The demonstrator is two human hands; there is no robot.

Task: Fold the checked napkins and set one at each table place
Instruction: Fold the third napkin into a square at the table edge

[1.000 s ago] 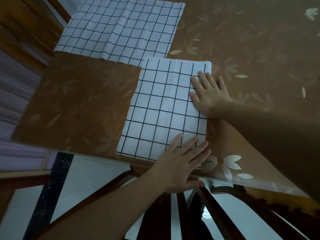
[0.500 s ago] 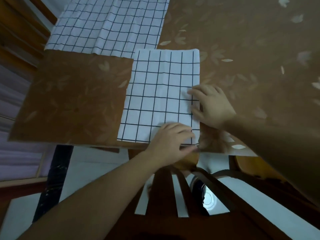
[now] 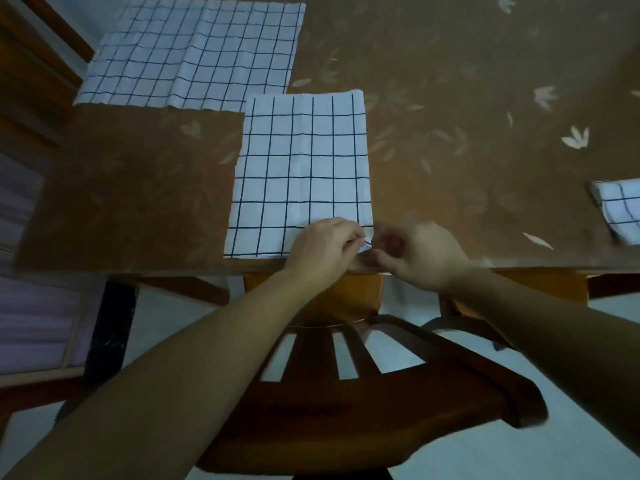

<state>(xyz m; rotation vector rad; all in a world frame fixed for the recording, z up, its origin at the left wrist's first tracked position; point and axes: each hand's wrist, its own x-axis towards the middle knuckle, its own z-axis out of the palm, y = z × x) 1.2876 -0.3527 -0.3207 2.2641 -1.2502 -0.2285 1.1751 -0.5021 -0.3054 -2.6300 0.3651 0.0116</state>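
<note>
A white napkin with a black check (image 3: 301, 171), folded into a tall rectangle, lies on the brown flowered table (image 3: 467, 98) with its near edge at the table's front edge. My left hand (image 3: 322, 251) and my right hand (image 3: 415, 254) meet at its near right corner, and both pinch that corner, which is lifted slightly. A larger checked napkin (image 3: 194, 53) lies spread flat at the far left of the table. Another folded checked napkin (image 3: 620, 209) shows at the right edge of the view.
A wooden chair (image 3: 363, 386) with a slatted back stands pushed under the table right below my hands. A second chair seat (image 3: 554, 285) sits under the table to the right. Pale floor lies below. Dark wooden furniture (image 3: 31, 74) borders the left side.
Both hands were flat on the folded napkin, the right one farther up its right edge. They have slid down to the near right corner, curled, and pinched it.
</note>
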